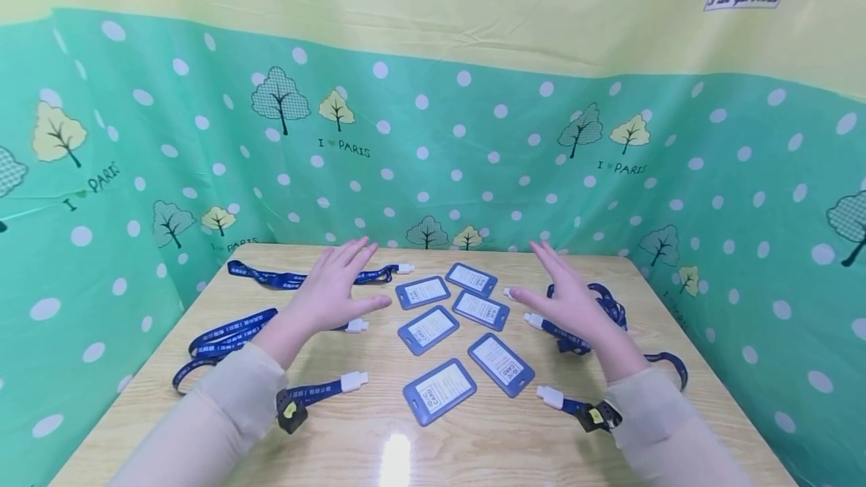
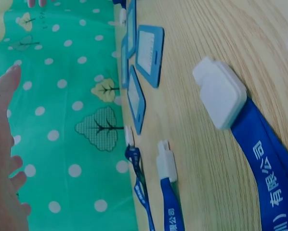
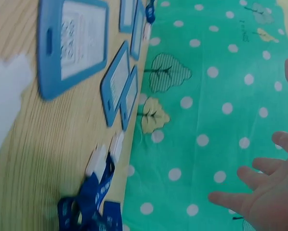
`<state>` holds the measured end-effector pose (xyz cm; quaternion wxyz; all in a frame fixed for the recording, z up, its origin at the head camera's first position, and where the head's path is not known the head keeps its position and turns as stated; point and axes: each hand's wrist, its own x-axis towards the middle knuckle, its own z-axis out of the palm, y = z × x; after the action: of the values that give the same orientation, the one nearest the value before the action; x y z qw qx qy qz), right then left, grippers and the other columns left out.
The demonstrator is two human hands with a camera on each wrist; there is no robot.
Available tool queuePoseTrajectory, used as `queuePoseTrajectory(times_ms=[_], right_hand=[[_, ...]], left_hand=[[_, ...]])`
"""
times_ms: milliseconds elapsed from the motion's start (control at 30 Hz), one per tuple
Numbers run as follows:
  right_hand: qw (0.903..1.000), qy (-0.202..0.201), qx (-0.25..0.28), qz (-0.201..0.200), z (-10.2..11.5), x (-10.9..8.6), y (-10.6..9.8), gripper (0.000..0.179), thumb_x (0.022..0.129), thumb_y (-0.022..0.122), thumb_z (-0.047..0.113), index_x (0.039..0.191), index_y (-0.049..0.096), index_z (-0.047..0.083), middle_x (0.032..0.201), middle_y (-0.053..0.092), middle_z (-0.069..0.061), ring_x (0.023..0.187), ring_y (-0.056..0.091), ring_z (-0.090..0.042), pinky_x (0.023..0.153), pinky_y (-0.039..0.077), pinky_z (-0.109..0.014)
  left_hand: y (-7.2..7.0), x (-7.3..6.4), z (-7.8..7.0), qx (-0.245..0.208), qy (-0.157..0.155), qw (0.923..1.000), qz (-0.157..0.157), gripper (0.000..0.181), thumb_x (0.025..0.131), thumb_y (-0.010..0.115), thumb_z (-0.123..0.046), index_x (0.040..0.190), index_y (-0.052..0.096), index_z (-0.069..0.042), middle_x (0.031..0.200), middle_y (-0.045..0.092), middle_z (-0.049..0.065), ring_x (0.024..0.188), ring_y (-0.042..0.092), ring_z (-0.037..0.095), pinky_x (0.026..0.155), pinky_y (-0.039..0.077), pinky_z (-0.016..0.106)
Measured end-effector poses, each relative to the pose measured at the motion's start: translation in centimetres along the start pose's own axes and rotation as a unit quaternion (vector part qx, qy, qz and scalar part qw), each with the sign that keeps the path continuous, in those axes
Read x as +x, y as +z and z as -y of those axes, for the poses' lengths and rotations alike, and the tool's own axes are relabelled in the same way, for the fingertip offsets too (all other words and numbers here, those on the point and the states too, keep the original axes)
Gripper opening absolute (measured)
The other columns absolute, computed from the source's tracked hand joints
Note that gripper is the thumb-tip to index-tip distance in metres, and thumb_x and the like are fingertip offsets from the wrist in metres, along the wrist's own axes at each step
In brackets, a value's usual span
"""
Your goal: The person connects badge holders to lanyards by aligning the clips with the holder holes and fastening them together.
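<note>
Both hands hover over a wooden table, fingers spread and nothing held. My left hand [image 1: 331,291] is above the blue lanyards on the left, thumb pointing toward the middle. On the other side, my right hand [image 1: 571,295] hangs over a bundled blue lanyard [image 1: 575,340]. Between them lie several blue card holders [image 1: 428,329] with white printed inserts, loosely in two columns. A folded lanyard [image 1: 230,335] and a long lanyard [image 1: 271,276] lie at left, each ending in a white plastic clip. In the left wrist view a white clip [image 2: 223,94] shows up close.
Wrist cameras on black straps sit at both cuffs. Another white clip [image 1: 551,397] lies near the right cuff, on a lanyard partly hidden by the arm. A green and yellow curtain [image 1: 460,156] with dots and trees encloses the wooden table [image 1: 352,449] at the back and sides.
</note>
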<state>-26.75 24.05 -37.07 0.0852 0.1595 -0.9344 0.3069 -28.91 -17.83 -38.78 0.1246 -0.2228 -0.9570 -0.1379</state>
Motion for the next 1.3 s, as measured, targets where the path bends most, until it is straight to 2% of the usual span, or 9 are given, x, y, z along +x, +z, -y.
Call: queuePoseTrajectory(times_ms=[100,300,533,833,967,1100,1167,1233,1300], right_hand=[[0.9992,-0.014,0.038,-0.006,0.6,0.1,0.2,0.096,0.09,0.07,0.059,0.164,0.018,0.028,0.169,0.011,-0.008,0.152,0.017,-0.041,0.114,0.024,-0.071],[0.9922,-0.024,0.123,-0.006,1.6,0.0,0.8,0.088,0.094,0.072,0.046,0.163,0.021,0.025,0.167,0.021,-0.006,0.149,0.027,-0.035,0.112,0.037,-0.061],[0.9769,-0.038,0.21,-0.006,1.8,0.2,1.8,0.078,0.098,0.069,0.038,0.162,0.026,0.02,0.166,0.025,-0.006,0.145,0.038,-0.035,0.107,0.045,-0.055],[0.9483,0.006,0.317,0.01,2.5,0.5,3.2,0.074,0.098,0.07,0.034,0.159,0.032,0.017,0.162,0.033,-0.01,0.132,0.052,-0.037,0.097,0.055,-0.049],[0.9424,0.022,0.333,0.021,3.0,0.6,3.8,0.073,0.097,0.071,0.036,0.157,0.035,0.017,0.159,0.037,-0.012,0.129,0.055,-0.037,0.095,0.056,-0.048],[0.9389,0.033,0.341,0.037,3.5,0.7,4.4,0.072,0.097,0.072,0.037,0.157,0.036,0.018,0.158,0.038,-0.013,0.129,0.055,-0.037,0.093,0.057,-0.046],[0.9357,0.037,0.348,0.045,3.8,0.6,4.6,0.072,0.097,0.072,0.035,0.157,0.036,0.018,0.157,0.038,-0.014,0.128,0.056,-0.037,0.093,0.057,-0.047],[0.9338,0.039,0.352,0.05,4.0,0.6,4.9,0.072,0.097,0.072,0.034,0.157,0.036,0.018,0.157,0.038,-0.014,0.128,0.056,-0.037,0.093,0.057,-0.05],[0.9319,0.039,0.357,0.055,4.3,0.5,5.1,0.071,0.097,0.072,0.033,0.157,0.035,0.018,0.157,0.038,-0.015,0.128,0.056,-0.038,0.093,0.056,-0.051]], left_hand=[[-0.1,-0.1,-0.5,-0.025,0.004,0.9996,-0.012,0.103,0.085,0.051,-0.083,0.162,0.029,-0.017,0.169,0.017,0.006,0.153,0.017,0.035,0.123,0.006,0.058],[-0.2,-0.5,-1.5,-0.074,0.006,0.9967,-0.03,0.092,0.089,0.065,-0.067,0.159,0.035,-0.015,0.169,0.018,0.005,0.151,0.02,0.039,0.119,0.015,0.067],[0.0,-1.0,-2.8,-0.116,0.009,0.9931,-0.014,0.087,0.091,0.069,-0.058,0.161,0.033,-0.02,0.168,0.02,0.004,0.15,0.022,0.039,0.114,0.027,0.068],[-0.2,-1.9,-3.4,-0.139,-0.003,0.99,0.025,0.074,0.093,0.071,-0.051,0.154,0.046,-0.018,0.158,0.041,0.011,0.142,0.04,0.037,0.111,0.038,0.062],[-0.1,-2.4,-3.2,-0.125,-0.013,0.9915,0.032,0.069,0.093,0.072,-0.048,0.15,0.051,-0.016,0.152,0.049,0.011,0.135,0.05,0.035,0.107,0.045,0.058],[0.2,-2.8,-2.9,-0.117,-0.024,0.9918,0.046,0.067,0.092,0.073,-0.049,0.148,0.054,-0.018,0.144,0.056,0.007,0.115,0.063,0.028,0.087,0.058,0.045],[0.3,-3.0,-2.8,-0.117,-0.027,0.9911,0.057,0.067,0.091,0.073,-0.05,0.148,0.054,-0.018,0.14,0.059,0.005,0.103,0.064,0.023,0.075,0.058,0.035],[0.4,-3.2,-2.8,-0.121,-0.031,0.9899,0.068,0.068,0.091,0.073,-0.05,0.148,0.054,-0.018,0.139,0.06,0.004,0.096,0.064,0.019,0.07,0.055,0.029],[0.5,-3.4,-2.8,-0.122,-0.031,0.9893,0.074,0.067,0.091,0.073,-0.049,0.147,0.055,-0.017,0.139,0.06,0.005,0.094,0.064,0.019,0.071,0.055,0.029]])
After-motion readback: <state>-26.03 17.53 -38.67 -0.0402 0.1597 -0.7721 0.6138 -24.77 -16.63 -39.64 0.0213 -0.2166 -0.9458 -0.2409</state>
